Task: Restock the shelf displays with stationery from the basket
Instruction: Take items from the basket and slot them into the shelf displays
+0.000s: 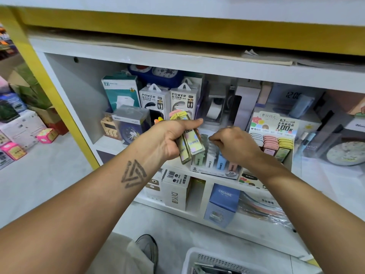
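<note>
White basket (199,260) sits on the floor at the bottom edge of the view, just in front of the shelf unit (65,80); contents too cropped to name. A shoe and a trouser leg show beside it.

Left hand (169,139) grips a bunch of slim lead cases (192,143), yellowish and pastel, fingers curled round them and thumb laid along the top. The stack is held in the air above the front edge of the middle shelf, left of the display tray.

Right hand (235,144) has its fingers curled down into the display tray (215,165), fingertips hidden behind the knuckles. It looks to be pinching one case or parting a row, but whether it really holds anything cannot be told.

The tray stands at the front edge of the middle shelf, with slots of green, white, blue and pink cases. Just right of it is the 0.7 HB lead display (274,135) with pink and yellow rows.

Likely step: feeding cases from the left hand into tray slots one by one. To do it well: match colour to slot, labels facing out, seat each case upright and fully down, keep the left-hand stack firm so none slide out.

Behind: power bank boxes (167,99), a clock box (130,123), a tape dispenser (214,109).
</note>
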Motion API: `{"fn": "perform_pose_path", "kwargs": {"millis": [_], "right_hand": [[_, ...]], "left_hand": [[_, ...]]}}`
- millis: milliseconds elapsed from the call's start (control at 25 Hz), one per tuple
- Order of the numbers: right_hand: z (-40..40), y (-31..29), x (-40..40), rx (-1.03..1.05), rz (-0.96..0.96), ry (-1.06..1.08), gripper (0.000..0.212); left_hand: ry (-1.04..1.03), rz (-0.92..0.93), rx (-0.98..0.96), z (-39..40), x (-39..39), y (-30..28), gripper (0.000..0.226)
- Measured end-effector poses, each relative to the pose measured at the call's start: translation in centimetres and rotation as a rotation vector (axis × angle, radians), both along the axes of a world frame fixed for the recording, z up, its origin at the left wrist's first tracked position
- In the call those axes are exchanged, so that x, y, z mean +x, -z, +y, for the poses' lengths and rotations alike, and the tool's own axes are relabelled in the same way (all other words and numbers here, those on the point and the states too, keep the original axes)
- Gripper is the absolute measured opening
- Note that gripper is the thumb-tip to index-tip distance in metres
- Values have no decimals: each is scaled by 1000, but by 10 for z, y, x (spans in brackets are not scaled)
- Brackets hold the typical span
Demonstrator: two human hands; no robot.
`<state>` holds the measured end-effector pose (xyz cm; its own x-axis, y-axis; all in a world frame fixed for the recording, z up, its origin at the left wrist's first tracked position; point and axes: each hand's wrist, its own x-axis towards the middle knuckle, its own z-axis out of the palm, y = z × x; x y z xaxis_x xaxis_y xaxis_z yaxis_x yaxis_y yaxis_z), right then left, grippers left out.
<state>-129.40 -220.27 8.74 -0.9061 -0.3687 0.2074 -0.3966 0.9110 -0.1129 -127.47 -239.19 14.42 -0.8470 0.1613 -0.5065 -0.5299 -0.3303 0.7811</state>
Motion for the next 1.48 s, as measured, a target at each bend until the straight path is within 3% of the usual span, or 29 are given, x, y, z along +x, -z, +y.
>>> {"fn": "perform_pose_path", "kwargs": {"millis": [80, 200, 240, 360, 640, 800, 960, 1080, 1280, 1440, 1480], "right_hand": [[-1, -3, 4, -109, -24, 13, 26], [0, -29, 14, -873, -288, 185, 14], [2, -37, 19, -1036, -367, 194, 12], [18, -50, 34, -1165, -495, 190, 25], [93, -68, 58, -1262, -446, 296, 11], [129, -77, 67, -1211, -204, 350, 10], [152, -68, 76, -691, 37, 299, 12], [154, -54, 80, -410, 123, 244, 9], [151, -44, 75, -254, 200, 183, 6], [145, -38, 74, 11, 177, 193, 16], [143, -38, 73, -4, 181, 193, 18]], "left_hand": [[61, -1, 1, 5, 2, 1, 10], [184, 33, -70, 21, 5, 2, 8], [229, 53, -95, 29, 8, 3, 7], [357, 94, -87, 57, 17, 4, 14], [448, 72, 27, 105, 22, -6, 11], [357, 43, -10, 118, 19, -6, 13], [315, 37, -92, 119, 15, -3, 8], [340, 30, -103, 120, 15, -2, 6], [386, 40, -101, 121, 14, 4, 4], [434, 65, -88, 124, 19, 5, 17], [437, 82, -80, 125, 20, 5, 24]]}}
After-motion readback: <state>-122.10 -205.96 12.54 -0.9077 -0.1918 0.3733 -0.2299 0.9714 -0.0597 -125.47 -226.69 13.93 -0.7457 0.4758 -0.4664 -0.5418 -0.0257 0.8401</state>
